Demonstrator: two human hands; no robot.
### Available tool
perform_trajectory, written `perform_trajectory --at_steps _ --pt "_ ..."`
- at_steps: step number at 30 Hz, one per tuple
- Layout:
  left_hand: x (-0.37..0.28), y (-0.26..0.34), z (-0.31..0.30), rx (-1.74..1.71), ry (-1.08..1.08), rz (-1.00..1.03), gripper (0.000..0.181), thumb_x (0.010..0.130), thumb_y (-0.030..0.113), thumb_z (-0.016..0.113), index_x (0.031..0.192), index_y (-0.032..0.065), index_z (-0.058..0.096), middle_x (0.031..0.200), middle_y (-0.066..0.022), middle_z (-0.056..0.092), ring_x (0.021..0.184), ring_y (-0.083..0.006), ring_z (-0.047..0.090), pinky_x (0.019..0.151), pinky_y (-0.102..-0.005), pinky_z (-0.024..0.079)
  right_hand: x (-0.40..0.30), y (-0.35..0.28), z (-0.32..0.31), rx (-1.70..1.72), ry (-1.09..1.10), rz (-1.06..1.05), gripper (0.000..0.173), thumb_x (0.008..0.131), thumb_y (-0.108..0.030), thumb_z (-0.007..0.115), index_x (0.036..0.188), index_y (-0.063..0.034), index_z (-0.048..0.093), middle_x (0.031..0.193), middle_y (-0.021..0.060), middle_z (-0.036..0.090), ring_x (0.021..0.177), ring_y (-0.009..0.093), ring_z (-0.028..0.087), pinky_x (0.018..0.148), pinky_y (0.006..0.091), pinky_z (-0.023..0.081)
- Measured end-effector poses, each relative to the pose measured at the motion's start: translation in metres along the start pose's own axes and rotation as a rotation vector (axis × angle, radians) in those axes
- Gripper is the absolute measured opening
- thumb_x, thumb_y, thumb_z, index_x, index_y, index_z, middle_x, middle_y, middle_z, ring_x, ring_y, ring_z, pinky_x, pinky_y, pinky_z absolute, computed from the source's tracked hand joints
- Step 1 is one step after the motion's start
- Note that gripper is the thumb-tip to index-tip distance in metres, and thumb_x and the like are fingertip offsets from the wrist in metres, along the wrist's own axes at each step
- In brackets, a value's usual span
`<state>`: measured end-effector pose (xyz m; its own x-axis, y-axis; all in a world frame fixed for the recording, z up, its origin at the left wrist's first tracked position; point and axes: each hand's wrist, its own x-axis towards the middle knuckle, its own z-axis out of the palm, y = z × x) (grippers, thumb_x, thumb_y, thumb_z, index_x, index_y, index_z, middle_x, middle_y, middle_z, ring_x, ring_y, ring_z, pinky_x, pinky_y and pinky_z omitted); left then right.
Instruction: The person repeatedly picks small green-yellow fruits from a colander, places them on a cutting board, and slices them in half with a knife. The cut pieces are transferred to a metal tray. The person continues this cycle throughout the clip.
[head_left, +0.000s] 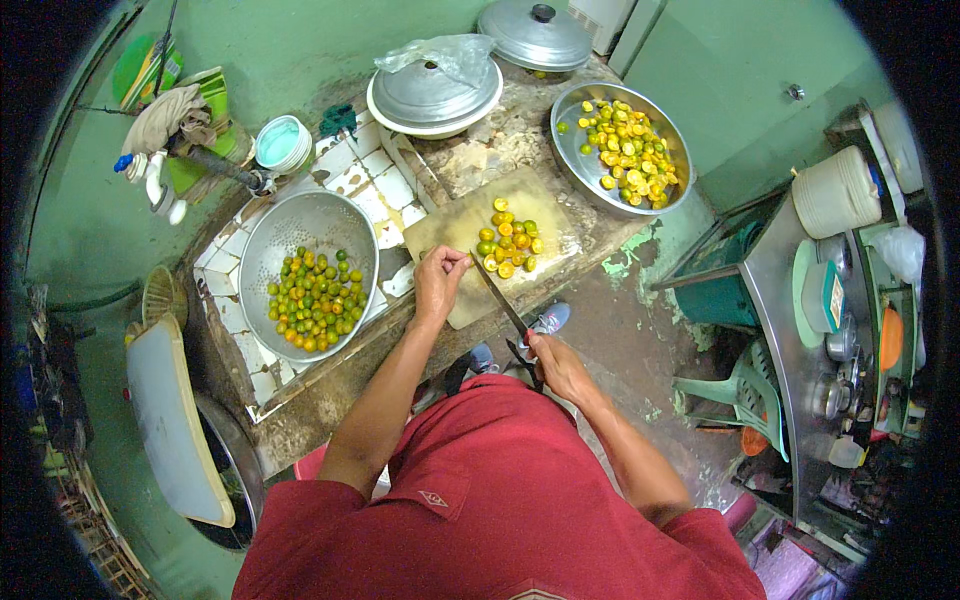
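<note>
My right hand is closed around the red handle of a knife, whose blade slants up and left over the cutting board. The knife's tip is at the fingers of my left hand, which are pinched together at the board's left part; whatever lies between them is too small to make out. A group of small green-orange citrus fruits, some cut with orange flesh showing, rests on the board. Whole fruits lie in a metal colander to the left. Many cut halves fill part of a round metal pan at upper right.
The colander stands on a tiled sink beside a faucet and stacked tubs. Lidded pots stand at the back. Right of me are a plastic chair and a metal table.
</note>
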<state>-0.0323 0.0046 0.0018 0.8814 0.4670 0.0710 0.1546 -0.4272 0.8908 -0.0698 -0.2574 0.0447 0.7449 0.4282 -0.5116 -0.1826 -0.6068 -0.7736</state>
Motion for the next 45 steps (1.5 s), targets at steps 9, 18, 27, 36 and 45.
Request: perform_trajectory --at_steps 9,18,27,36,45 --pt "-0.001 -0.004 0.001 0.055 -0.012 0.032 0.016 0.084 0.015 0.076 0.086 0.0014 0.068 0.069 -0.0048 0.059 0.062 -0.0131 0.051 0.059 -0.0303 0.043 0.06 -0.037 0.018 -0.144 0.091 -0.131 0.068 0.102 -0.057 0.03 0.102 0.0031 0.063 0.087 0.0268 0.066 0.086 0.042 0.063 0.081 0.0458 0.047" --pt "0.0 -0.015 0.008 -0.018 -0.04 0.034 0.012 0.084 0.017 0.073 0.087 0.0058 0.07 0.081 -0.0091 0.067 0.073 -0.0219 0.065 0.068 -0.0357 0.052 0.032 -0.043 -0.017 0.007 -0.097 0.147 0.06 0.1 -0.056 0.036 0.089 -0.0042 0.064 0.062 0.004 0.053 0.051 0.015 0.047 0.046 0.0339 0.036" --pt "0.105 -0.121 -0.152 0.25 0.213 -0.172 0.022 0.088 0.027 0.066 0.095 0.0062 0.068 0.086 -0.0123 0.071 0.081 -0.0274 0.069 0.077 -0.0389 0.054 -0.004 -0.02 -0.024 0.26 0.039 0.172 0.052 0.099 -0.059 0.039 0.099 -0.0095 0.056 0.056 -0.0006 0.046 0.036 0.01 0.033 0.034 0.0278 0.022" --pt "0.07 -0.192 -0.145 0.832 -0.221 -0.169 0.039 0.084 0.036 0.063 0.101 0.0013 0.068 0.094 -0.0239 0.069 0.087 -0.0412 0.067 0.082 -0.0522 0.053 0.01 -0.018 -0.011 0.191 -0.022 0.033 0.052 0.1 -0.057 0.042 0.097 -0.008 0.059 0.061 -0.0002 0.05 0.044 0.008 0.041 0.04 0.0251 0.028" --pt "0.01 -0.133 -0.138 0.628 -0.299 -0.217 0.047 0.094 0.046 0.05 0.105 0.0042 0.067 0.105 -0.0224 0.068 0.096 -0.0418 0.065 0.083 -0.0544 0.05 0.048 -0.019 -0.001 -0.07 -0.064 -0.146 0.055 0.102 -0.054 0.036 0.09 -0.0048 0.059 0.07 0.0029 0.053 0.063 0.017 0.051 0.059 0.0347 0.04"
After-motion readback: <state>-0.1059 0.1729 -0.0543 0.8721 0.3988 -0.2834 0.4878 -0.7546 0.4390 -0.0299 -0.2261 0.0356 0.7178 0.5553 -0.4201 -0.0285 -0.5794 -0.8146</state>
